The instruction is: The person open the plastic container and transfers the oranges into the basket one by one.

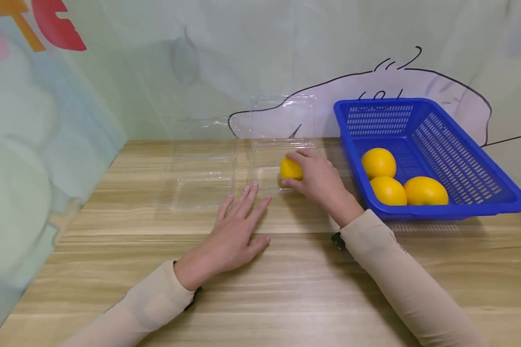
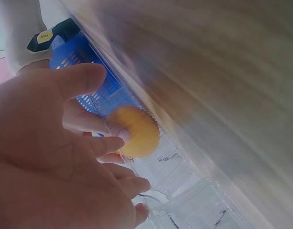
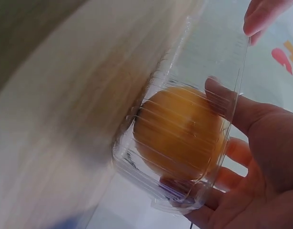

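My right hand (image 1: 319, 179) holds an orange (image 1: 291, 169) between thumb and fingers, inside the right part of a clear plastic clamshell box (image 1: 264, 174). In the right wrist view the orange (image 3: 177, 131) sits low behind the ribbed clear wall, with the fingertips reaching into the box. My left hand (image 1: 236, 233) has its fingers spread and straight, the fingertips at the box's near left corner; whether they touch it is hard to tell. The box's lid (image 1: 282, 118) stands raised at the back.
A second clear clamshell box (image 1: 204, 193) lies to the left, lid up. To the right stands a blue perforated basket (image 1: 451, 210) with three oranges (image 1: 426, 191) visible in it. A printed wall covering (image 1: 199, 58) rises behind the wooden table (image 1: 286, 289).
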Demonstrator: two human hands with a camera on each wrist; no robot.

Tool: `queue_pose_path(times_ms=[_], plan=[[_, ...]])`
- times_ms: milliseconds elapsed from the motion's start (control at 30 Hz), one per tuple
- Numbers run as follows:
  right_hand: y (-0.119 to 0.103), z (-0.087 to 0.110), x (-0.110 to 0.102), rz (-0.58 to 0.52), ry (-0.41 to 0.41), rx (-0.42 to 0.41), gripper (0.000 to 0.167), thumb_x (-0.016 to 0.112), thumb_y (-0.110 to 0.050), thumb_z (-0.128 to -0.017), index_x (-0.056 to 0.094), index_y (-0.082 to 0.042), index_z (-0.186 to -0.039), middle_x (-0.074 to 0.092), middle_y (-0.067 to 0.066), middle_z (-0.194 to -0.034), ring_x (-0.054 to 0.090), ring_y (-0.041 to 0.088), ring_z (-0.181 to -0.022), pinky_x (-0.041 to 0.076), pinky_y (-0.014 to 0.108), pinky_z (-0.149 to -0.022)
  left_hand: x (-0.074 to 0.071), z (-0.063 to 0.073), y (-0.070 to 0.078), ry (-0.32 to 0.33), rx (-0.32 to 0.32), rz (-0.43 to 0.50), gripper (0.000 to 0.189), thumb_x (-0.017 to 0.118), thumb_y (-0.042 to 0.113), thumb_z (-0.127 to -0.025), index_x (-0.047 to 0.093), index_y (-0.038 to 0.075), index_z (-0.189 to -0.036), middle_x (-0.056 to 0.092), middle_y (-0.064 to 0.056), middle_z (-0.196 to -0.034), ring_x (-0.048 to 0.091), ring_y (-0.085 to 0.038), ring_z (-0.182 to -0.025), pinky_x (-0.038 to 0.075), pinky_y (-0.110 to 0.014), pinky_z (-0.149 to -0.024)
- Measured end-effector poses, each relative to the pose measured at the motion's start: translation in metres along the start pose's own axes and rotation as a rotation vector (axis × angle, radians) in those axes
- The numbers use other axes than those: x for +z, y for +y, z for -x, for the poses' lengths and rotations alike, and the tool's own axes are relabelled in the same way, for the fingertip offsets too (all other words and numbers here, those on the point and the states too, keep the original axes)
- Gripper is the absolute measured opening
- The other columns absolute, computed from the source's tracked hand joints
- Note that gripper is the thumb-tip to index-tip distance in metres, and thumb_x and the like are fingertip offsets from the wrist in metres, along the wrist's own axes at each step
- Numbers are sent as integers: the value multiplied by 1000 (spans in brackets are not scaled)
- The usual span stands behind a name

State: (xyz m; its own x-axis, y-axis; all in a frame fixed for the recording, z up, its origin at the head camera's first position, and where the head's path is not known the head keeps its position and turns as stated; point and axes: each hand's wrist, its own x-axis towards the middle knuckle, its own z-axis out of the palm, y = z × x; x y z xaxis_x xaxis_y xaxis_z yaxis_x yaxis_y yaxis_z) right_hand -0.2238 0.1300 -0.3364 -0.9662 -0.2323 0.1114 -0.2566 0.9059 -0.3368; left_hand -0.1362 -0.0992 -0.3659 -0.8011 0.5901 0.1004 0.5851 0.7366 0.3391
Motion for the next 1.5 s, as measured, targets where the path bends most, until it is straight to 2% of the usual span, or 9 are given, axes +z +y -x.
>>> queue_pose_path(times_ms=[300, 600, 700, 800, 1033, 1267, 1367, 1500], plan=[[-1, 2, -1, 43, -8, 48, 75, 82, -43, -93, 53, -18, -157, 54, 13, -159, 62, 45, -128, 53, 66, -99, 0, 0, 2, -14, 1, 11, 79, 69, 33, -100, 34, 5, -165, 3, -24, -176, 8, -42, -164, 6, -68, -128], [-2, 1, 1, -35, 31, 49, 70, 82, -36, -92, 56, -15, -154, 55, 15, -156, 63, 44, -122, 55, 64, -97, -1, 1, 0, -14, -11, 9, 79, 69, 33, -101, 33, 6, -166, 3, -25, -176, 7, -43, -164, 6, -67, -128], [-2, 2, 1, -63, 61, 44, 69, 83, -34, -91, 58, -14, -152, 56, 16, -154, 64, 42, -119, 55, 63, -95, 0, 0, 0, -15, -13, 2, 80, 69, 34, -101, 33, 6, -166, 3, -25, -176, 6, -43, -164, 6, -67, -128], [-5, 3, 0, -85, 114, 6, 69, 82, -31, -90, 58, -14, -152, 57, 15, -153, 62, 42, -119, 54, 60, -98, 1, -1, -1, -16, -15, 3, 81, 69, 35, -101, 31, 3, -166, 1, -24, -176, 5, -43, -164, 6, -66, -128], [-17, 9, -13, -129, 205, -84, 67, 80, -23, -88, 58, -11, -151, 56, 17, -150, 52, 41, -131, 48, 59, -108, 1, -2, -2, -5, -19, 16, 85, 69, 33, -101, 27, -4, -165, 3, -23, -177, 6, -42, -164, 6, -66, -128], [-20, 25, -32, -108, 298, -149, 62, 80, -22, -88, 61, -10, -146, 58, 16, -149, 53, 41, -128, 52, 56, -104, 1, -1, -1, 17, -16, 19, 85, 71, 32, -101, 28, -6, -164, 5, -25, -176, 9, -42, -163, 8, -66, -128], [-14, 34, -39, -126, 335, -153, 62, 81, -21, -87, 63, -9, -145, 58, 15, -149, 53, 42, -128, 50, 56, -103, 1, 0, 0, 18, -17, 17, 85, 71, 31, -100, 28, -5, -164, 6, -25, -176, 9, -43, -163, 8, -67, -128], [-2, 46, -51, -158, 341, -108, 64, 81, -19, -86, 62, -9, -147, 56, 14, -151, 50, 41, -130, 48, 57, -104, 0, 0, 1, 17, -17, 18, 85, 70, 31, -100, 27, -5, -165, 6, -25, -176, 9, -43, -163, 8, -67, -128]])
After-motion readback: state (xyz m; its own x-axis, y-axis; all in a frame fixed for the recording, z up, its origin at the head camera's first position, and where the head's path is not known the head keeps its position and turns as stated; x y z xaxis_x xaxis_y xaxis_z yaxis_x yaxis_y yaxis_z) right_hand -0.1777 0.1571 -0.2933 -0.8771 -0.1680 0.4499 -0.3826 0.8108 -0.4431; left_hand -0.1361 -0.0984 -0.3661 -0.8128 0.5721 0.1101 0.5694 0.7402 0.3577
